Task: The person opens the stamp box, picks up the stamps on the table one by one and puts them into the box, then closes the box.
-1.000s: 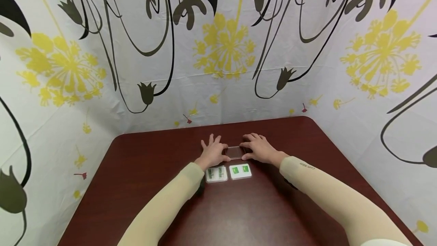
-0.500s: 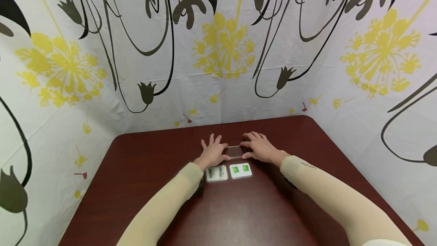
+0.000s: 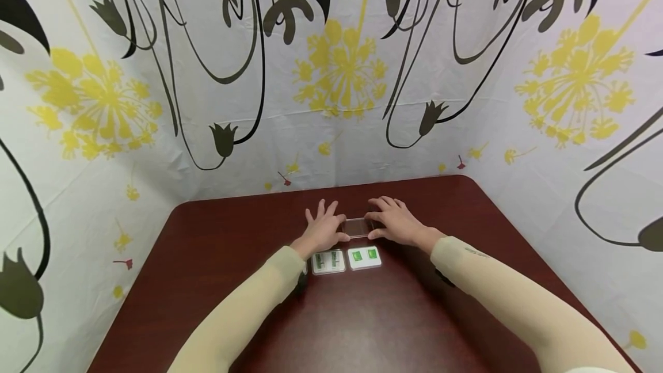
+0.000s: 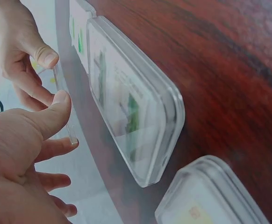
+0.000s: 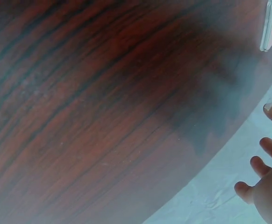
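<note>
A thin clear plastic plate (image 3: 357, 228), like the lid of a flat case, is held by both hands over the far part of the table. My left hand (image 3: 322, 232) pinches its left end between thumb and index finger, other fingers spread. At the right end, my right hand (image 3: 396, 223) pinches it in a similar way. Just nearer to me lie two flat clear cases: one with two dark-green printed patches (image 3: 328, 262), the other white with two bright green squares (image 3: 364, 258). In the right wrist view, the right hand is partly cut off by the frame.
Another clear case (image 4: 206, 200), with a yellowish print, lies at the lower right of the left wrist view; the left arm mostly hides it in the head view. The dark red wooden table (image 3: 233, 235) has rounded far corners. Flower-patterned cloth (image 3: 331, 148) hangs around it.
Both hands and the clear plate have shifted very slightly toward the table's far edge. The left forearm has moved a little left, uncovering an edge of the third case. Both pinches are unchanged.
</note>
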`<move>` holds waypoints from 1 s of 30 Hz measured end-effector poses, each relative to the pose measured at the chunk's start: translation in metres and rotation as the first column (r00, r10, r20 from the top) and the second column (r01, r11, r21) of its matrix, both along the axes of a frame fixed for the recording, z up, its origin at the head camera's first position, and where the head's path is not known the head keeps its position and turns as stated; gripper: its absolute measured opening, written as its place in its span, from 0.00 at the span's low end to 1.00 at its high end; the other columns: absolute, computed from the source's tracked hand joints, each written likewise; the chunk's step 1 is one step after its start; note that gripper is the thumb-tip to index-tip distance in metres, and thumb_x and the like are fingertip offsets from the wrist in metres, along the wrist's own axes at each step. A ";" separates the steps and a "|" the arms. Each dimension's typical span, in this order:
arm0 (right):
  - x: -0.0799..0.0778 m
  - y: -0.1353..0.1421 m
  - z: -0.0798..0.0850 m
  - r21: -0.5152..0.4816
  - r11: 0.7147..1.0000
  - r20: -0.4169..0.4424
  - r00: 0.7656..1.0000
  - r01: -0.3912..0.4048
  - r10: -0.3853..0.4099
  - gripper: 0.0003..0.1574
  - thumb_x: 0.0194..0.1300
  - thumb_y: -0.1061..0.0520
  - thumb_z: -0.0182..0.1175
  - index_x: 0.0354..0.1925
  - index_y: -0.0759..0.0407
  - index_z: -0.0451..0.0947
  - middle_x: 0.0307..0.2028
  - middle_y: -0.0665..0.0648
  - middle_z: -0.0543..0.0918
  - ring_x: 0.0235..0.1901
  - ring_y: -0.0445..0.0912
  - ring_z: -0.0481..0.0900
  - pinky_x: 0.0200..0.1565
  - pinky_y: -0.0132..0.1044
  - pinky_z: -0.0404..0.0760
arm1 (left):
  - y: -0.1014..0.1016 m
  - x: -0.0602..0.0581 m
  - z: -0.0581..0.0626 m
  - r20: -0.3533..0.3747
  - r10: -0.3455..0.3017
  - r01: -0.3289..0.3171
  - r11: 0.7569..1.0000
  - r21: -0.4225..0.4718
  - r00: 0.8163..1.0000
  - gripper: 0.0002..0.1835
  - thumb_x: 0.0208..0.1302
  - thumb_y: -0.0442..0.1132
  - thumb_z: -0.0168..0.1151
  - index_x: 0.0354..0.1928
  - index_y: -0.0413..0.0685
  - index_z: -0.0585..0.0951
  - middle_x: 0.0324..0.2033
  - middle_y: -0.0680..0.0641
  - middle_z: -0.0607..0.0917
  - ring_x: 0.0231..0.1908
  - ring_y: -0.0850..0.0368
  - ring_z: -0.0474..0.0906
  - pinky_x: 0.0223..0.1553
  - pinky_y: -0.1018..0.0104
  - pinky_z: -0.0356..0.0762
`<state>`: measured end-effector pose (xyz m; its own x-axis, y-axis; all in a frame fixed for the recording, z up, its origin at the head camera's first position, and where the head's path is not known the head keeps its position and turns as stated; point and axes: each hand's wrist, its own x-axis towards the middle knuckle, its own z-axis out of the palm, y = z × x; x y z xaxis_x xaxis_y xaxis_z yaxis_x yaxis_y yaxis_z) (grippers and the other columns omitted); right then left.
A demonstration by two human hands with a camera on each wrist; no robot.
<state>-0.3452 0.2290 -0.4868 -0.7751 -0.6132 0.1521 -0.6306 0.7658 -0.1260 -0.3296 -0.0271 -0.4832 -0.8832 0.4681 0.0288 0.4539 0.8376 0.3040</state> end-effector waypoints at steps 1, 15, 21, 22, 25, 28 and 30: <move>0.001 0.000 0.000 -0.002 1.000 -0.007 1.000 -0.005 0.005 0.34 0.63 0.34 0.65 0.61 0.49 0.81 0.72 0.62 0.65 0.71 0.62 0.58 0.63 0.70 0.56 | 0.000 0.001 0.000 -0.002 0.000 0.000 1.000 -0.001 1.000 0.30 0.66 0.57 0.66 0.67 0.53 0.78 0.78 0.42 0.53 0.76 0.32 0.37 0.65 0.23 0.37; 0.021 0.002 0.004 0.010 0.998 -0.080 0.995 -0.062 0.063 0.35 0.60 0.32 0.66 0.58 0.49 0.83 0.70 0.62 0.66 0.69 0.62 0.60 0.62 0.69 0.59 | -0.003 0.019 0.006 -0.007 -0.034 0.034 0.999 -0.004 0.999 0.30 0.64 0.58 0.68 0.64 0.53 0.80 0.78 0.42 0.53 0.76 0.34 0.36 0.65 0.24 0.37; 0.029 0.004 0.003 0.002 0.996 -0.115 0.989 -0.094 0.094 0.34 0.58 0.33 0.69 0.57 0.49 0.84 0.70 0.63 0.67 0.69 0.63 0.61 0.62 0.69 0.59 | -0.003 0.027 0.005 -0.019 -0.048 0.048 0.999 -0.022 0.999 0.30 0.64 0.60 0.67 0.64 0.54 0.80 0.78 0.43 0.53 0.77 0.35 0.35 0.65 0.24 0.38; 0.031 0.004 0.003 0.000 0.995 -0.118 0.988 -0.097 0.096 0.34 0.58 0.34 0.69 0.57 0.49 0.84 0.70 0.62 0.67 0.69 0.63 0.61 0.62 0.69 0.59 | -0.003 0.028 0.005 -0.023 -0.049 0.049 0.999 -0.023 0.999 0.30 0.64 0.60 0.67 0.64 0.54 0.80 0.78 0.43 0.53 0.77 0.35 0.35 0.65 0.24 0.38; 0.035 0.005 0.003 -0.001 0.995 -0.123 0.987 -0.102 0.101 0.33 0.58 0.34 0.70 0.57 0.48 0.84 0.70 0.61 0.67 0.70 0.62 0.60 0.62 0.69 0.59 | -0.003 0.033 0.004 -0.035 -0.056 0.055 0.998 -0.028 0.998 0.30 0.64 0.60 0.67 0.63 0.55 0.80 0.78 0.43 0.53 0.77 0.35 0.36 0.65 0.24 0.39; 0.038 0.006 0.002 -0.003 0.995 -0.105 0.989 -0.101 0.101 0.33 0.58 0.34 0.70 0.57 0.47 0.84 0.71 0.61 0.66 0.70 0.62 0.59 0.63 0.68 0.58 | -0.004 0.037 0.004 -0.045 -0.065 0.064 0.998 -0.026 0.997 0.30 0.63 0.60 0.68 0.62 0.54 0.81 0.77 0.42 0.54 0.76 0.35 0.37 0.64 0.23 0.41; 0.040 0.006 0.001 -0.003 0.995 -0.092 0.991 -0.100 0.099 0.33 0.59 0.33 0.69 0.57 0.47 0.84 0.71 0.61 0.66 0.71 0.62 0.59 0.63 0.68 0.57 | -0.004 0.040 0.004 -0.042 -0.069 0.068 0.997 -0.025 0.997 0.29 0.63 0.59 0.68 0.62 0.54 0.81 0.77 0.42 0.54 0.76 0.35 0.37 0.64 0.23 0.41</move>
